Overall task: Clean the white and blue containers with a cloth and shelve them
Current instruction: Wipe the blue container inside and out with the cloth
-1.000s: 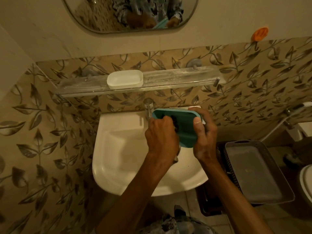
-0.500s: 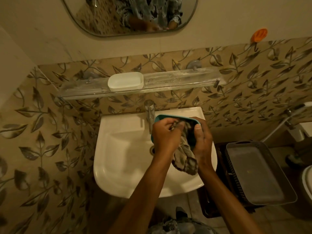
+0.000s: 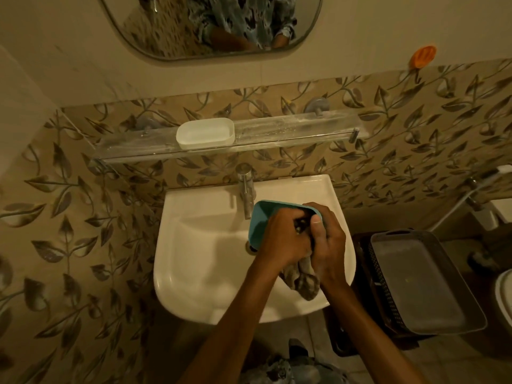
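Note:
Over the white sink [image 3: 199, 259] I hold a blue container [image 3: 260, 225], tilted with its open side toward me. My left hand [image 3: 282, 239] presses a grey checked cloth [image 3: 303, 281] into it; the cloth's loose end hangs down between my wrists. My right hand [image 3: 328, 245] grips the container's right end, thumb over the rim. Most of the blue container is hidden behind both hands. A white container [image 3: 205, 133] stands upright on the glass wall shelf [image 3: 291, 128], left of its middle.
A chrome tap [image 3: 245, 187] rises just behind the blue container. Right of the sink, a grey tray [image 3: 415, 281] rests on a dark perforated basket. A mirror [image 3: 210, 23] hangs above the shelf and an orange hook [image 3: 422, 56] sticks to the wall.
The blue container has come lower over the basin and tilted. My left hand has pushed the cloth deeper to the right end, and the hanging cloth now shows below my hands.

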The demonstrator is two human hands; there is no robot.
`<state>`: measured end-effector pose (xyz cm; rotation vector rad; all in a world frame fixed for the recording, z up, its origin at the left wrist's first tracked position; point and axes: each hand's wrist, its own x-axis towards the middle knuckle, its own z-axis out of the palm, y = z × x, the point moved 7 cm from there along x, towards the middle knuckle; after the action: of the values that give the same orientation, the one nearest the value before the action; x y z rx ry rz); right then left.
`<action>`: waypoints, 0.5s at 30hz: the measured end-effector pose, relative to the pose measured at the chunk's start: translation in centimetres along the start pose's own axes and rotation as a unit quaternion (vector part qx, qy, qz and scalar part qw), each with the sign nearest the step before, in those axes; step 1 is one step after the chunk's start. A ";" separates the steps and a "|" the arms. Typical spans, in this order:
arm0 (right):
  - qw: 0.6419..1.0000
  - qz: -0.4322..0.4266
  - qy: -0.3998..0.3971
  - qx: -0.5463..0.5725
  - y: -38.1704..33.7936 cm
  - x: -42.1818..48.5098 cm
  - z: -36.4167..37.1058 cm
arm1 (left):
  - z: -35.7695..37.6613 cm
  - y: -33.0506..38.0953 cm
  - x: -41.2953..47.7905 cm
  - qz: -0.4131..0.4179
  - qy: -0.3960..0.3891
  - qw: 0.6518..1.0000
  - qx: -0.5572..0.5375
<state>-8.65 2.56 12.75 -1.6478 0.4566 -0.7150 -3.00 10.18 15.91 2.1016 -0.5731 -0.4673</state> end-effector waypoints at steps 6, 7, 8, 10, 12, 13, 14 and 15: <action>0.996 0.045 -0.082 0.009 1.4 0.4 0.2 | 0.8 -0.4 -0.4 0.070 -0.066 0.973 0.212; 0.995 0.049 -0.091 0.007 1.6 0.3 0.3 | 1.0 0.0 -0.5 0.090 -0.041 0.962 0.254; 0.993 0.055 -0.102 0.001 1.7 0.3 0.3 | 1.1 0.2 -0.6 0.099 -0.018 0.957 0.271; 0.992 0.049 -0.112 -0.021 1.7 0.7 0.0 | 0.9 0.2 -0.3 0.088 0.003 0.955 0.285; 0.994 0.029 -0.101 -0.042 1.4 1.2 -0.8 | 0.2 -0.1 0.2 0.064 0.036 0.944 0.320; 0.994 0.016 -0.092 -0.050 1.3 1.3 -1.3 | -0.3 -0.5 0.4 0.037 0.054 0.944 0.322; 0.995 0.003 -0.083 -0.059 1.2 1.2 -1.5 | -0.7 -1.1 0.4 0.005 0.063 0.946 0.317; 0.995 -0.011 -0.075 -0.068 1.0 1.0 -1.6 | -0.8 -1.6 0.4 -0.019 0.064 0.948 0.313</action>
<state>-8.94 0.52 12.09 -1.8230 0.3869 -0.5808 -1.89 11.34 14.95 2.7254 -0.6655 -0.1712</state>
